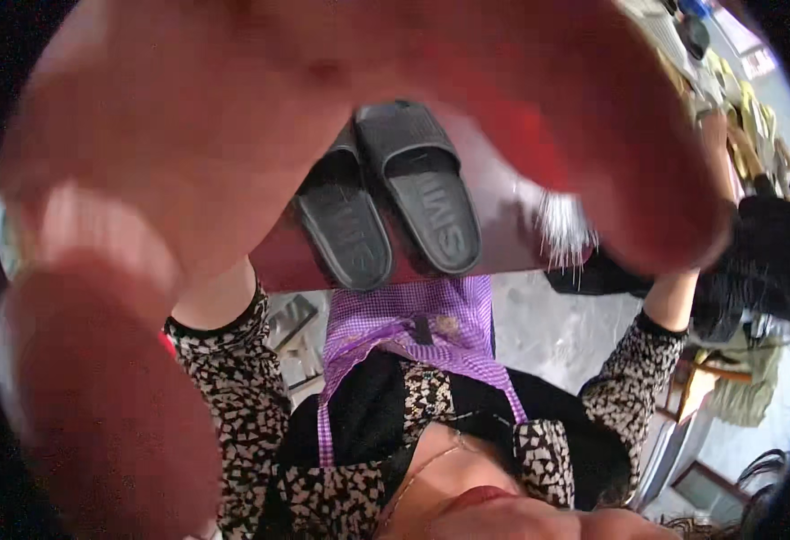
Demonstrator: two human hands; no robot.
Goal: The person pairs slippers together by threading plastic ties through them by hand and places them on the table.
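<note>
Very close to the lens, my left hand (197, 135) fills the upper left, badly blurred. One thick digit (107, 396) hangs at the lower left. Another large reddish finger (629, 180) spans the upper right; I cannot tell which hand owns it. My right forearm (676, 301) rises at the right, its hand hidden behind or merged with the blur. Whether either hand holds anything does not show. Between the blurred shapes lies a pair of black slide sandals, the left one (345, 220) and the right one (431, 211), side by side on a dark red tabletop (503, 243).
A tuft of white bristles (564, 229) shows at the table's right side. My purple checked apron (413, 315) touches the near table edge. Dark cloth (750, 261) and several heaped items (746, 135) stand to the right. The grey floor (548, 324) shows below.
</note>
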